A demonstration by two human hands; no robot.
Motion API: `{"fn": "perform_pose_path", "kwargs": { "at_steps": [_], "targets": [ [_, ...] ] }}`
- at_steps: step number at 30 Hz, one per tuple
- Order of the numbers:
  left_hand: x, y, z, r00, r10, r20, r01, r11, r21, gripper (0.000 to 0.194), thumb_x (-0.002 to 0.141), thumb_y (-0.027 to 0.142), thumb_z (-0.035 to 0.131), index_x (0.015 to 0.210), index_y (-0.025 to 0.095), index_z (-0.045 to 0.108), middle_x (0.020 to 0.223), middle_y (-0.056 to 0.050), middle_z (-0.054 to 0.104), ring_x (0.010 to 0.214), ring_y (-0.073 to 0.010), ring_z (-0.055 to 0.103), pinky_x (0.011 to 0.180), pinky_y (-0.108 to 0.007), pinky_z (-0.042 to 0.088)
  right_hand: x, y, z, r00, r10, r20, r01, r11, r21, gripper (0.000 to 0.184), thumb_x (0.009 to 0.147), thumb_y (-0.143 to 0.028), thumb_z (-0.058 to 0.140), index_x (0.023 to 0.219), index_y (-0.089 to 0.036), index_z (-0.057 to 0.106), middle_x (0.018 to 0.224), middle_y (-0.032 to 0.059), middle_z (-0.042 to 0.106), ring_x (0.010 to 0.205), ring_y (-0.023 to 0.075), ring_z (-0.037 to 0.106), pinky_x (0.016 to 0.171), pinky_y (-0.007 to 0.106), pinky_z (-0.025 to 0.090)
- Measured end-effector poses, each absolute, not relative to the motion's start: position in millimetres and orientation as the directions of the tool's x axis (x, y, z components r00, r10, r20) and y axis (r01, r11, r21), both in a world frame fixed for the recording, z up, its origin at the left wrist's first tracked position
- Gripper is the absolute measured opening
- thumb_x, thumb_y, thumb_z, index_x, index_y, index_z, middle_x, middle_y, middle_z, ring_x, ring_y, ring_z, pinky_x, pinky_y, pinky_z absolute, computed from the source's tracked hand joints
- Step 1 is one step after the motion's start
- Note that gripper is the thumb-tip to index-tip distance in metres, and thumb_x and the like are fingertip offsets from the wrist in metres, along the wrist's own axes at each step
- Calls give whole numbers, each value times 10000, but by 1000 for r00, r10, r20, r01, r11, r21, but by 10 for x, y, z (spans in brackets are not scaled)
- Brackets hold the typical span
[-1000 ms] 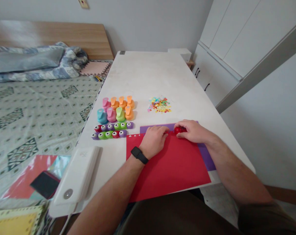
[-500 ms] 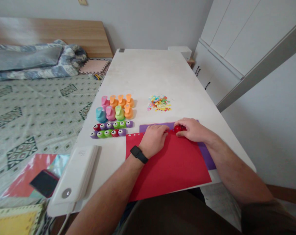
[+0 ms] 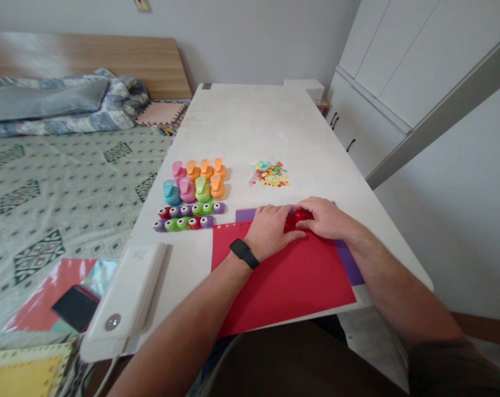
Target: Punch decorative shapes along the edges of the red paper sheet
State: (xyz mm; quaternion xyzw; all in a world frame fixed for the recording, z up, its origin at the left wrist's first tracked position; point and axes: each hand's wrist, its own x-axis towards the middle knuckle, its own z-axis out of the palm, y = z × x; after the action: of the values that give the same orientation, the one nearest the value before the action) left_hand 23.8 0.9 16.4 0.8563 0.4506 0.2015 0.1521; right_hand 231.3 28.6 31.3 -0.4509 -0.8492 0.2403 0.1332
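Observation:
A red paper sheet (image 3: 286,281) lies on a purple sheet (image 3: 351,264) at the near edge of the white table (image 3: 250,127). My right hand (image 3: 326,218) is closed on a small red paper punch (image 3: 297,216) at the red sheet's far edge. My left hand (image 3: 272,231), with a black watch on the wrist, rests on the red sheet with fingers curled, touching the punch from the left. Small holes run along the sheet's far edge (image 3: 227,225).
Large lever punches (image 3: 195,182) and two rows of small punches (image 3: 187,216) stand to the left. A pile of coloured paper cut-outs (image 3: 269,173) lies beyond. A white device (image 3: 128,295) sits near left. A bed (image 3: 59,182) lies left; white cabinets (image 3: 382,71) stand right.
My left hand has slid right along the red sheet's edge until it touches the punch. My right hand stays on the punch.

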Motion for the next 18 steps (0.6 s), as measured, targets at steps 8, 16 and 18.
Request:
{"fn": "perform_pose_path", "kwargs": {
  "at_steps": [8, 16, 18],
  "targets": [
    [342, 153, 187, 548, 828, 121, 725, -543, 423, 447, 893, 563, 673, 1129, 185, 643, 1007, -108, 740, 981, -289, 695, 890, -401, 497, 2307, 272, 334, -550, 835, 15, 715, 480, -509, 174, 786, -206, 730, 958, -198, 709, 947, 71, 721, 892, 240, 627, 806, 335, 459],
    [329, 141, 168, 583, 802, 134, 703, -580, 412, 426, 911, 497, 679, 1161, 156, 632, 1012, -125, 739, 957, -297, 696, 876, -405, 503, 2282, 280, 315, -570, 821, 25, 708, 506, -493, 97, 796, -224, 726, 873, -192, 675, 881, 70, 698, 837, 230, 609, 762, 328, 438],
    [322, 149, 156, 590, 796, 137, 693, -585, 422, 424, 912, 493, 680, 1164, 155, 633, 1012, -122, 739, 955, -295, 696, 877, -403, 503, 2276, 281, 310, -571, 821, 24, 705, 505, -497, 105, 791, -222, 733, 871, -191, 672, 880, 69, 697, 834, 228, 608, 758, 325, 435]
  ]
}}
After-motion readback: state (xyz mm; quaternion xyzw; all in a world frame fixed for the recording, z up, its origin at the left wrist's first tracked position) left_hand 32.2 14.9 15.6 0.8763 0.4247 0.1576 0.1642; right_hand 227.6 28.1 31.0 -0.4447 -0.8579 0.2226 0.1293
